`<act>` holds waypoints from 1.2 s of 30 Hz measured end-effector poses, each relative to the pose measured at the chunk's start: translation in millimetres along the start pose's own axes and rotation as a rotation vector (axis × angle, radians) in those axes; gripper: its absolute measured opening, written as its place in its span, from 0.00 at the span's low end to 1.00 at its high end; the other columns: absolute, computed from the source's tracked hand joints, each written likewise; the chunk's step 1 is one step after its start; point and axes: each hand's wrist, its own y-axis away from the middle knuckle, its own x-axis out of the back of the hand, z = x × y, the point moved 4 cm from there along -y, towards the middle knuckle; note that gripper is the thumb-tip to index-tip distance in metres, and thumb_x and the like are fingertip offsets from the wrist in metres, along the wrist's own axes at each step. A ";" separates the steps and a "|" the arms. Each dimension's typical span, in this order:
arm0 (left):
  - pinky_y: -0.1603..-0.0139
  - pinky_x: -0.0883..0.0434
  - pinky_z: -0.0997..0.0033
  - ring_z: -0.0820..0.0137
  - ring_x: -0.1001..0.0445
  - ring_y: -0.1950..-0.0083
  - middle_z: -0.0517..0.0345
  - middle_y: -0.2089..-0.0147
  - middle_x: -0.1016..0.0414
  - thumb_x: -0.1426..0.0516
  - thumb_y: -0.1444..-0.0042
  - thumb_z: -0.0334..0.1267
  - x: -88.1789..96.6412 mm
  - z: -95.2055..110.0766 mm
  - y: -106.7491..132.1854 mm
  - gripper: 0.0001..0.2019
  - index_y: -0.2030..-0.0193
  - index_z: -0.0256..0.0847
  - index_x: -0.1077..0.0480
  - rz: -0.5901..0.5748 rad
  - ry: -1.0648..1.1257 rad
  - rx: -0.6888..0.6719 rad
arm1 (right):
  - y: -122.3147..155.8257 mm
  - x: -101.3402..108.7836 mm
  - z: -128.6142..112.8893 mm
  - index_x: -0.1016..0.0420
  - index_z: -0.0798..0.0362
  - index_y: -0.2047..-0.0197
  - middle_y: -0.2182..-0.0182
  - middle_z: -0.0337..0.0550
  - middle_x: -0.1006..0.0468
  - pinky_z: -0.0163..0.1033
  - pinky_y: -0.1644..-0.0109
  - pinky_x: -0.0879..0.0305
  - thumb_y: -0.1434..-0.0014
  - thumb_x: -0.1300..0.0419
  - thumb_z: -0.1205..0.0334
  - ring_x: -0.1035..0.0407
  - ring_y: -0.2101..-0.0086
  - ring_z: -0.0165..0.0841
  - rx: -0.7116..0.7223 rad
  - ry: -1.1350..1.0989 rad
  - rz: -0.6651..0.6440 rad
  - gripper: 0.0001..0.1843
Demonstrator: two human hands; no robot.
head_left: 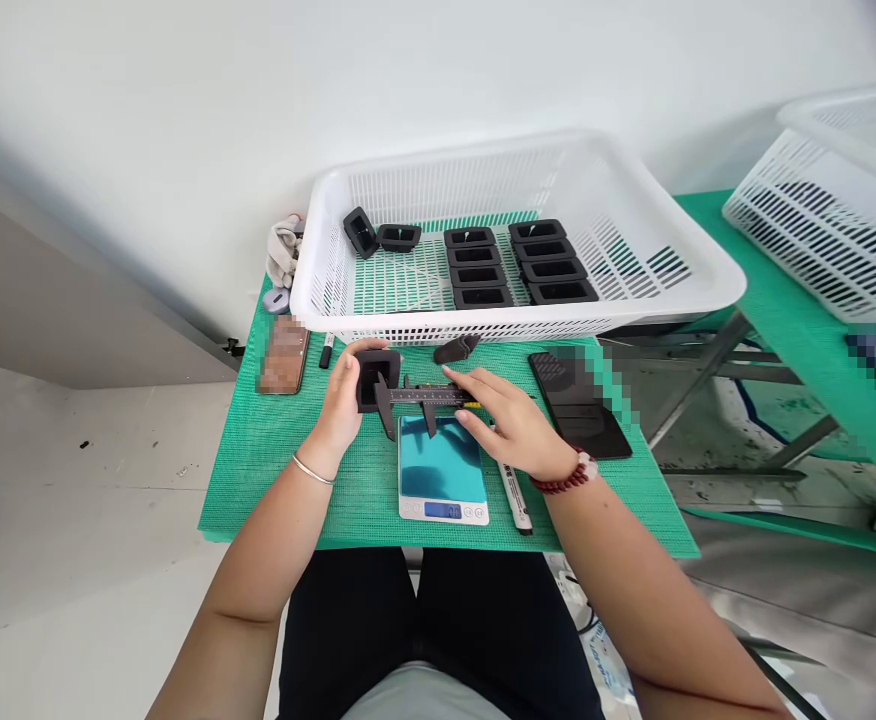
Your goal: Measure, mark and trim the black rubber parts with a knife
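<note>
My left hand (342, 405) is closed around a black square frame part (376, 378), held upright above the green mat (273, 470). My right hand (502, 418) grips a black vernier caliper (424, 398), thumb and fingers on its beam, and the caliper jaws sit against the part's right side. Directly beneath the caliper lies a small digital scale (442, 470) with a shiny platform and a lit blue display. A black marker (514, 495) lies just right of the scale, partly under my right wrist.
A white slotted basket (700, 265) at the back holds several black frame parts (520, 262) in two rows plus two loose ones. A black phone (577, 405), a blurred phone (283, 355), a small pen (326, 350) and a dark piece (455, 348) lie on the mat. Another basket (835, 200) stands at right.
</note>
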 end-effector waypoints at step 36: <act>0.49 0.29 0.60 0.59 0.27 0.49 0.49 0.53 0.26 0.45 0.47 0.60 -10.0 -3.7 7.3 0.27 0.50 0.43 0.29 -0.160 -0.095 -0.004 | 1.7 -0.9 -2.8 0.32 0.55 0.43 0.63 0.47 0.19 0.40 0.64 0.31 0.38 0.47 0.49 0.25 0.65 0.36 -0.059 0.145 0.084 0.25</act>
